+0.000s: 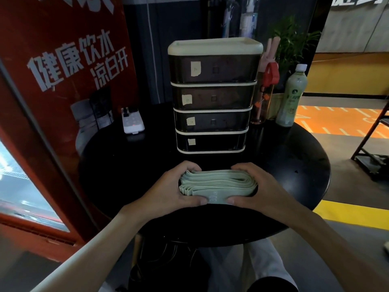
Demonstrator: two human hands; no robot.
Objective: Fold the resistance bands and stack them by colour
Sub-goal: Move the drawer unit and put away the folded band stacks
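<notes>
Head view. Stack of resistance bands: all pale green, folded flat, many thin layers lying one on another. Folded ends show as narrow loops on the left side; the right side is rounder and bunched. The nearest band carries a white print, "30 LB"

Position: the stack lies on the near part of the table, just in front of the drawer unit and apart from it.

Left hand: fingers curled over the far left end of the stack, thumb pressed along its near edge; it grips that end. Right hand: same hold on the right end, fingers wrapped over the far side, thumb on the near edge beside the print. The two thumb tips are near each other, not touching.

Surface: round, black, glossy. The drawer unit stands upright at the centre, four dark translucent drawers with cream trim and a cream top, a small paper label on each front. White power strip at far left, a plug in it. At far right a pale green drink bottle with a white cap, and left of it a tall clear bottle with a red fitting.

Room: red panel with white characters on the left; leafy plant behind the bottles; orange floor with white markings at far right; dim light
</notes>
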